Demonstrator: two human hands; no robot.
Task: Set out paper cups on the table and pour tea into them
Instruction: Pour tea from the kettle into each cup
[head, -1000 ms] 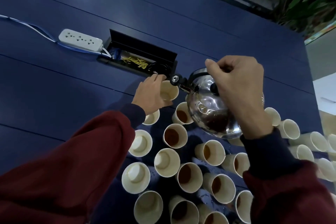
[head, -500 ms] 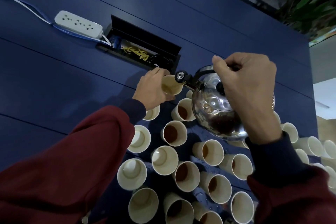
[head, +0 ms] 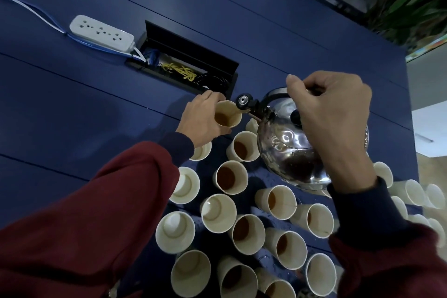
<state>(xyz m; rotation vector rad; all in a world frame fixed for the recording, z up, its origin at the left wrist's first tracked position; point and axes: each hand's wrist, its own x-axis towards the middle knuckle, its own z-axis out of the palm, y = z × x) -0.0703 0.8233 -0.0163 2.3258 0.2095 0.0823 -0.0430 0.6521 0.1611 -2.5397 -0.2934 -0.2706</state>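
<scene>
The right hand [head: 331, 113] hides most of the kettle handle [head: 274, 94]; bottom cups [head: 237, 282] are cropped.

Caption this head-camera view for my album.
The right hand tips a kettle toward the paper cup the left hand holds, beside many cups on a blue table.

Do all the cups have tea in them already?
No, one paper cup by the left sleeve shows a bare pale bottom, no brown tea.

cups [head: 231, 177] crowd near right; cable box [head: 183, 65] beyond; table [head: 72, 128] left bare.
</scene>
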